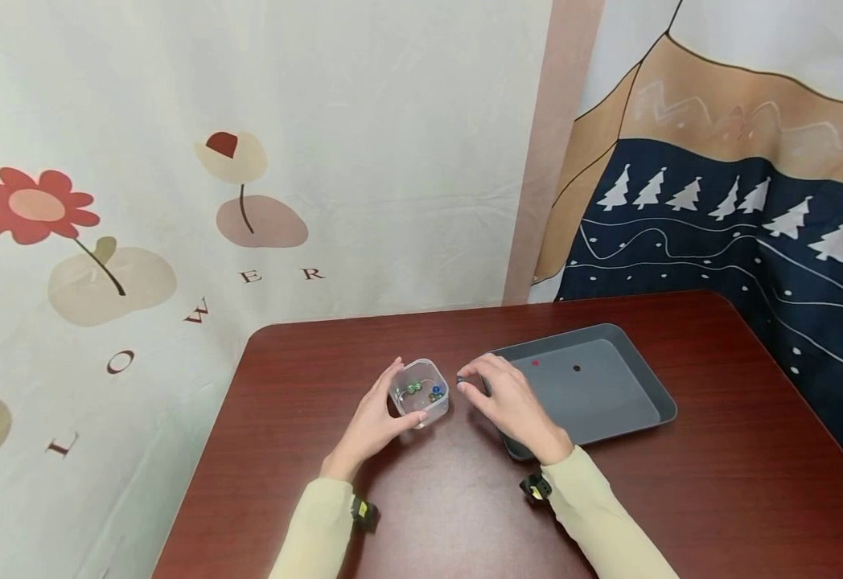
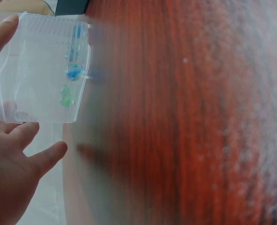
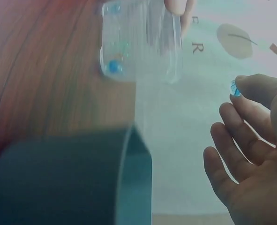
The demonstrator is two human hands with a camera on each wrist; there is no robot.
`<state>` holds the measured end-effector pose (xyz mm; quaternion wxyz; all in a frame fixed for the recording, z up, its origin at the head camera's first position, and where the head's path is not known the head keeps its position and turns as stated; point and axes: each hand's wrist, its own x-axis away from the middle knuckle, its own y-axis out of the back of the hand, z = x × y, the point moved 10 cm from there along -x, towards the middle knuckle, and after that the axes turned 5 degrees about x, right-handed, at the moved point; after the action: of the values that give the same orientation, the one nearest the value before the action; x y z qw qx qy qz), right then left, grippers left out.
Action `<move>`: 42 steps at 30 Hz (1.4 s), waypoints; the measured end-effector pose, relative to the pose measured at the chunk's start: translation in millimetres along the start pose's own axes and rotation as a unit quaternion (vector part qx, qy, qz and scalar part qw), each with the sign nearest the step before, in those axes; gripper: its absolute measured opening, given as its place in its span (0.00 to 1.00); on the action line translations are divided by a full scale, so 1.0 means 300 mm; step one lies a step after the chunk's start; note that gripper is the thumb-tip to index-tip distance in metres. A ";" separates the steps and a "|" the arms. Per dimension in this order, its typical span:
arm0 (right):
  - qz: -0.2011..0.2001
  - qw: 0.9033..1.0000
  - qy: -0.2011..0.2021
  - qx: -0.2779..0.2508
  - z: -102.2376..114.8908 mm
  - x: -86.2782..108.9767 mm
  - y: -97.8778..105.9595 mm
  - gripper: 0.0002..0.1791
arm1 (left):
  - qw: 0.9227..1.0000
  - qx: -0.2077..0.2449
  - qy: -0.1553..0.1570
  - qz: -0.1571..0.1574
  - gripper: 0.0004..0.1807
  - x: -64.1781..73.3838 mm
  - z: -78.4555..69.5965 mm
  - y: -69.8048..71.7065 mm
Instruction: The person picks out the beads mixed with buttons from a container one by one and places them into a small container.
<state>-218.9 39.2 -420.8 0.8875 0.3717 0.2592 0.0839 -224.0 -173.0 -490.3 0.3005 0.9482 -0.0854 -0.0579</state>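
Observation:
My left hand [image 1: 372,420] grips a clear plastic box [image 1: 433,412] by its sides, thumb at the near side and fingers at the far left. Inside the box lie green beads [image 1: 413,388] and blue beads [image 1: 437,390]; the left wrist view shows them through its wall, low down. Just right of the box, my right hand [image 1: 514,404] hovers over the tray's left edge. Between its thumb and index finger it pinches a small blue faceted bead [image 3: 235,88], the other fingers spread loosely. The bead is apart from the box.
A grey tray [image 1: 602,402] stands on the right of the brown table [image 1: 436,515]. In it lie a small red piece [image 1: 535,363] and a dark round piece [image 1: 577,368]. Behind the table hangs a printed curtain [image 1: 392,161].

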 end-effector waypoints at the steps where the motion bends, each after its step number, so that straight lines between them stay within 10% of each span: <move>1: -0.001 1.000 0.003 -0.002 0.009 -0.004 -0.007 0.05 | 1.000 0.000 0.000 0.001 0.56 0.000 0.000 -0.001; 42: 0.032 0.998 0.025 0.041 0.086 -0.093 -0.193 0.09 | 1.000 -0.004 -0.010 0.005 0.55 0.002 -0.005 -0.005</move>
<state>-231.9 -27.3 -435.3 0.8618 0.4136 0.2720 0.1109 -223.1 -171.1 -490.0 0.3042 0.9458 -0.0932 -0.0659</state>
